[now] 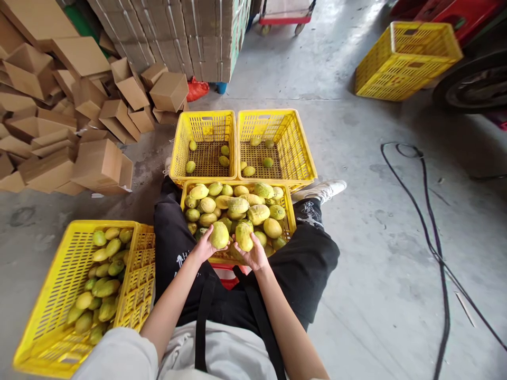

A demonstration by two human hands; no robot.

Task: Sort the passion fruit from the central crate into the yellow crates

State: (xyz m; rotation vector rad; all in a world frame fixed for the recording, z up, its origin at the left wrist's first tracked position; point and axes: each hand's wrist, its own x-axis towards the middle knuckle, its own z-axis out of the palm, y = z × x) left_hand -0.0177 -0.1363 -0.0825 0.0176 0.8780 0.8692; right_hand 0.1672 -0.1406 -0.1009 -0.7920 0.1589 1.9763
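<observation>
My left hand (206, 247) is closed around a yellow-green papaya (219, 235). Beside it, my right hand (255, 255) grips another papaya (244, 236), mottled green and yellow. Both fruits are held close together, a small gap apart, over the near side of a yellow plastic crate (290, 214) between my knees. That crate is heaped with papayas (237, 205) in shades of yellow and green. Directly beyond it stand a left yellow crate (176, 148) and a right yellow crate (295, 142), each with a few papayas on its floor.
At my left, a tilted yellow crate (51, 285) holds many papayas. Cardboard boxes (97, 163) lie piled at the back left, near a wrapped carton stack (190, 37). Another yellow crate (407, 63) stands by a wheel (479, 84). A black cable (435, 245) crosses the floor on the right.
</observation>
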